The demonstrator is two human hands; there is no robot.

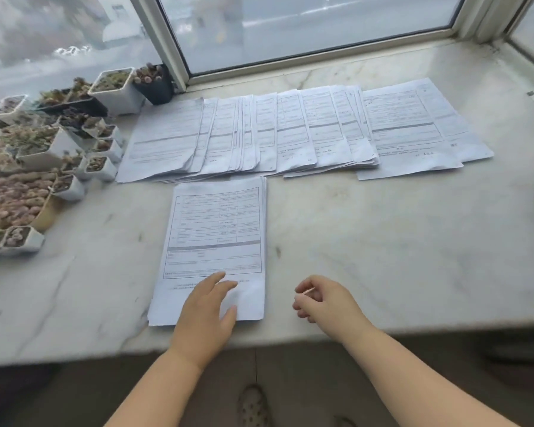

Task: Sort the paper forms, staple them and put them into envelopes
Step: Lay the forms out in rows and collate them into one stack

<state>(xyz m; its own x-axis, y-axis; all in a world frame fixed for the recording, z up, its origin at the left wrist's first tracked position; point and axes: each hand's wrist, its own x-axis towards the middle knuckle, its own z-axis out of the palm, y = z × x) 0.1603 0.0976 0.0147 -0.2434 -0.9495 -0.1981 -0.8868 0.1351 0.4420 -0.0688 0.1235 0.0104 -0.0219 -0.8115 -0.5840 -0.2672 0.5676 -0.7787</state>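
Marble sill (pixel 383 241): pale veined slab under both hands; it gives a flat bed for squaring sheets.
Fanned forms (pixel 290 134): overlapping row well beyond both hands, near the window; probably the sorted groups, so add to them without disturbing the overlaps.
Near stack (pixel 216 235): forms squared directly under the left hand, just left of the right.
Left hand (pixel 208 306): fingers straight, flat on the stack's lower edge, pinning it; keep that pressure light.
Right hand (pixel 319 298): beside the stack, fingers loosely curled, holding nothing; best lifts one top sheet by its corner.
Stapler, envelopes: none seen.
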